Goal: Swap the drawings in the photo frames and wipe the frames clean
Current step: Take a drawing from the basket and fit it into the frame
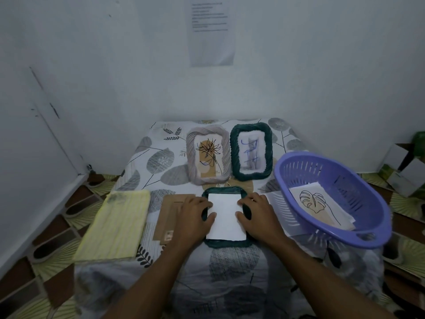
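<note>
Head view: dark green woven frame (227, 244) lies flat under white sheet (226, 217).

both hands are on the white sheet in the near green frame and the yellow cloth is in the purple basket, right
No: the head view shows the yellow cloth on the table left of that frame, not in the purple basket. The rest holds.

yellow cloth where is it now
In the head view, the yellow cloth lies flat at the left edge of the table, just left of the brown cardboard beside the left hand.
</note>
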Available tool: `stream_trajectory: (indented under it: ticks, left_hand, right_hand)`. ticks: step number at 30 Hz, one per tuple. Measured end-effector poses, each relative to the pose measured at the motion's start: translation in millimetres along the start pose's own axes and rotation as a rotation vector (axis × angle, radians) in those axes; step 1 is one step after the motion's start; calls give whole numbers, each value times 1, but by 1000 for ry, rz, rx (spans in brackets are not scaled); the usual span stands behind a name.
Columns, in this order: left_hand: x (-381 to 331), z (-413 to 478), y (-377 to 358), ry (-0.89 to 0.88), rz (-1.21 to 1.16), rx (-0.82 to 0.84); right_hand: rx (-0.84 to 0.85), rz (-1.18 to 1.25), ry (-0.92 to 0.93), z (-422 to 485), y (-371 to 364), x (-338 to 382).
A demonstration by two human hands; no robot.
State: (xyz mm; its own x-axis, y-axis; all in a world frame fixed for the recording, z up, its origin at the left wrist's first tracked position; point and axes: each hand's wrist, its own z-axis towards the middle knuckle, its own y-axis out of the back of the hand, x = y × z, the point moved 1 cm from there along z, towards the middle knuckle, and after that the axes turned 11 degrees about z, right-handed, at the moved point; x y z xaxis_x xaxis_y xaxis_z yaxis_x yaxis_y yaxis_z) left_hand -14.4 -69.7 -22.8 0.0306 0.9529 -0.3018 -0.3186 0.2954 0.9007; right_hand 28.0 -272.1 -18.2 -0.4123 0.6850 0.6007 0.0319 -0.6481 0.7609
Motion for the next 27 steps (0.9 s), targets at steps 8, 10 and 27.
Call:
stream_trajectory:
  ticks: [8, 10, 27]
  left_hand:
    - [1, -1, -4, 20, -4, -5]
    - [2, -2, -6, 22, -12, 9]
    - [1, -4, -2, 41, -27, 18]
  right_hand:
    - [-43, 42, 1, 3, -5, -6]
    - [-41, 52, 3, 3, -5, -8]
    - [-36, 39, -5, 2, -6, -8]
